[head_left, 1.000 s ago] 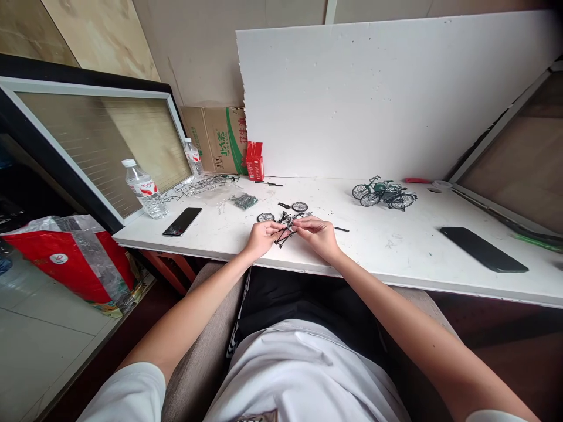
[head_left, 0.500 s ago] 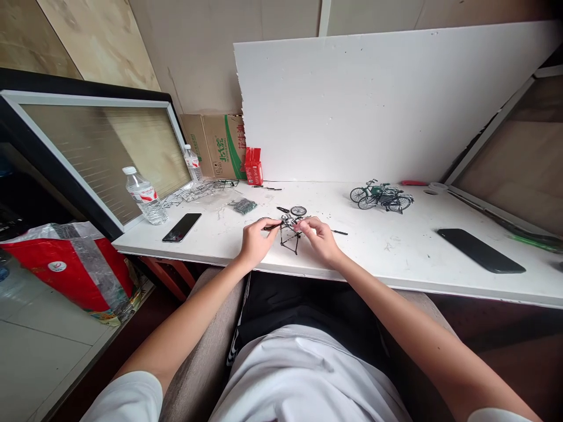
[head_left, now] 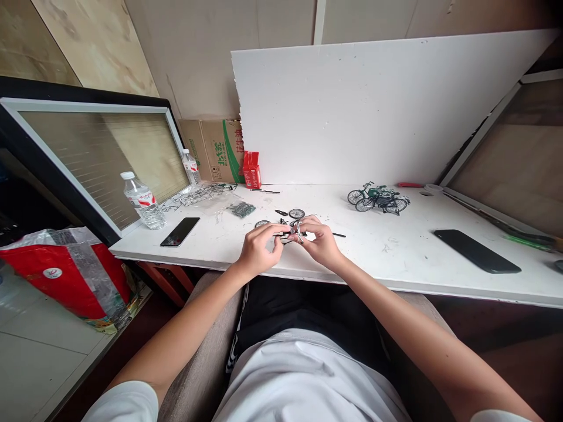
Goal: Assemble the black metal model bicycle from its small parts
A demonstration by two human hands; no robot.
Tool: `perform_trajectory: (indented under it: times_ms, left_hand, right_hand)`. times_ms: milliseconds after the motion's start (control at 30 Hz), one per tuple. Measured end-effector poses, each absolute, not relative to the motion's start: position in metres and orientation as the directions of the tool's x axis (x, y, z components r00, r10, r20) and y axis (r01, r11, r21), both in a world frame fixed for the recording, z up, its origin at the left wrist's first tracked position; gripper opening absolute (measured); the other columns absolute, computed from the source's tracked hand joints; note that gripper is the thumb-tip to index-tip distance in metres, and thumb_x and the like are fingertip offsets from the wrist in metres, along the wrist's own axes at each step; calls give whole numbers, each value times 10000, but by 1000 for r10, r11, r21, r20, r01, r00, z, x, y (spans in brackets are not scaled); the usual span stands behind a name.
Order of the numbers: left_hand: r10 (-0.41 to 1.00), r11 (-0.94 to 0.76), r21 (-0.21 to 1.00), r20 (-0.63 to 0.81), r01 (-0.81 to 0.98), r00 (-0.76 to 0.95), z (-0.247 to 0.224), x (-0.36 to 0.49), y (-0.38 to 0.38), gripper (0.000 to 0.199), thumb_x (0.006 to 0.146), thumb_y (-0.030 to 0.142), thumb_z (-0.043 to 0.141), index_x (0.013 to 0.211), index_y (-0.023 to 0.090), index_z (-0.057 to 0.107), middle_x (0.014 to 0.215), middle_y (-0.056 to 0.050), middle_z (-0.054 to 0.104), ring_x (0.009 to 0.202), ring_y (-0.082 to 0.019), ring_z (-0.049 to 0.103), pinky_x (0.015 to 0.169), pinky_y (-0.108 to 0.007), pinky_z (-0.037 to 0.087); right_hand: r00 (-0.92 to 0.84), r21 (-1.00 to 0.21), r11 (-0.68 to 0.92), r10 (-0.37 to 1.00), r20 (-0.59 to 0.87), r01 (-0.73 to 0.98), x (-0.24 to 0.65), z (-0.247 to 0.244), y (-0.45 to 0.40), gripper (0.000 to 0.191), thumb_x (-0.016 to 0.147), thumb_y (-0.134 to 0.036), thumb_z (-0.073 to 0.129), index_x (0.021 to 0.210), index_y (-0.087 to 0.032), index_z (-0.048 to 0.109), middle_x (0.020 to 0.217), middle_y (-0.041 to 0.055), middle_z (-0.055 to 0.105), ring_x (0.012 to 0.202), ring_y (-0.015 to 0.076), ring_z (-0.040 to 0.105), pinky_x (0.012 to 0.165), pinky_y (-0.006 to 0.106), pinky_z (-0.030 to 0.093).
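Above the white table (head_left: 211, 246), near its front edge, my left hand (head_left: 261, 246) and my right hand (head_left: 320, 241) pinch a small dark bicycle frame (head_left: 298, 231) between them. The fingers cover much of the frame. Just beyond the hands lie a small spoked wheel (head_left: 297, 214) and a thin black part (head_left: 281, 212). Another wheel (head_left: 263, 223) shows partly behind my left fingers. To the right of my right hand is a thin black rod (head_left: 339, 235).
Two model bicycles (head_left: 377, 198) stand at the back right. A black phone (head_left: 477, 251) is at the right, another phone (head_left: 180, 231) at the left near a water bottle (head_left: 143, 202). A small bag (head_left: 243, 209) and a red box (head_left: 252, 170) lie farther back.
The bicycle frame has been turned, so its legs no longer point toward me. My left fingers have shifted right and closer to my right hand. The wheel behind them has come into view.
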State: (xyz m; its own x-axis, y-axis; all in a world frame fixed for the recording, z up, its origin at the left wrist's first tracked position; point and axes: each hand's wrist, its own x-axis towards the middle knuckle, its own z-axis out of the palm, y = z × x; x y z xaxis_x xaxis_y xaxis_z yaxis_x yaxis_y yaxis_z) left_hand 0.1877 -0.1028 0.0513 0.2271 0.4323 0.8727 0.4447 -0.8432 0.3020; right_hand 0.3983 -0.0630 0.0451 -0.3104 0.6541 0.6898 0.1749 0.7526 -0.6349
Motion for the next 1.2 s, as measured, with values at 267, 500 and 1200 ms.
perform_trajectory:
  times_ms: [267, 500, 1200]
  left_hand:
    - [437, -863, 341, 874, 373, 212, 59, 196, -109, 165, 970, 222, 744, 1131, 218, 776, 1072, -100, 771, 998, -207, 747, 827, -323, 633]
    - [359, -870, 259, 916, 419, 180, 65, 189, -109, 163, 981, 197, 736, 1130, 239, 786, 1067, -84, 782, 1037, -209, 751, 947, -366, 614]
    - [378, -865, 281, 910, 415, 173, 68, 189, -113, 115, 962, 221, 767, 1072, 221, 800, 937, -59, 773, 866, -175, 746, 818, -308, 609]
  right_hand:
    - [-316, -557, 806, 591, 742, 199, 398, 54, -69, 295, 966, -575, 720, 875, -313, 820, 893, 94, 756, 1032, 324, 613, 957, 538, 530]
    - [-310, -555, 802, 598, 739, 223, 406, 72, -76, 240, 999, -503, 703, 1060, -303, 822, 1055, 92, 779, 1132, 321, 630, 1032, 527, 499]
    - [-463, -965, 216, 847, 260, -147, 407, 72, -72, 277, 808, -544, 900, 910, -287, 880, 973, 44, 808, 920, 223, 693, 868, 381, 540]
